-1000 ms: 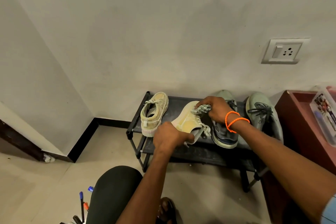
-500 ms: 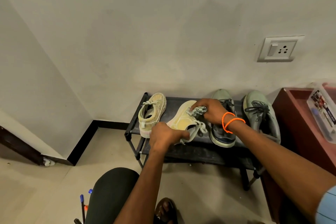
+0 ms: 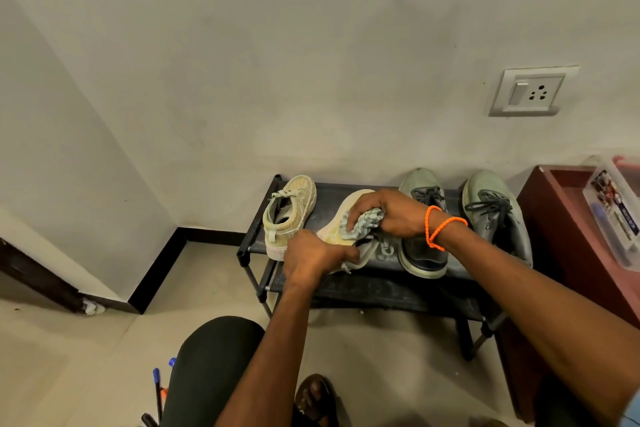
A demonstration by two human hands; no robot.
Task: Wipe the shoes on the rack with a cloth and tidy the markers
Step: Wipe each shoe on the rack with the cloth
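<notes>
On the black shoe rack point(image 3: 256, 218), the left hand point(image 3: 311, 255) grips the heel of a tilted cream sneaker point(image 3: 341, 224), while the right hand point(image 3: 388, 213) clutches a bunched striped cloth point(image 3: 365, 222) pressed against its side. Another cream sneaker point(image 3: 289, 210) sits left of it, two grey-green shoes point(image 3: 495, 215) right. Markers point(image 3: 157, 388) lie on the floor below the rack.

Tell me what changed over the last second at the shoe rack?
The right hand slid the cloth from the laces across the tilted pale shoe's side, toward the toe. The left hand kept its grip on that shoe's heel end. The other pale shoe, both grey shoes and the rack stayed put.
</notes>
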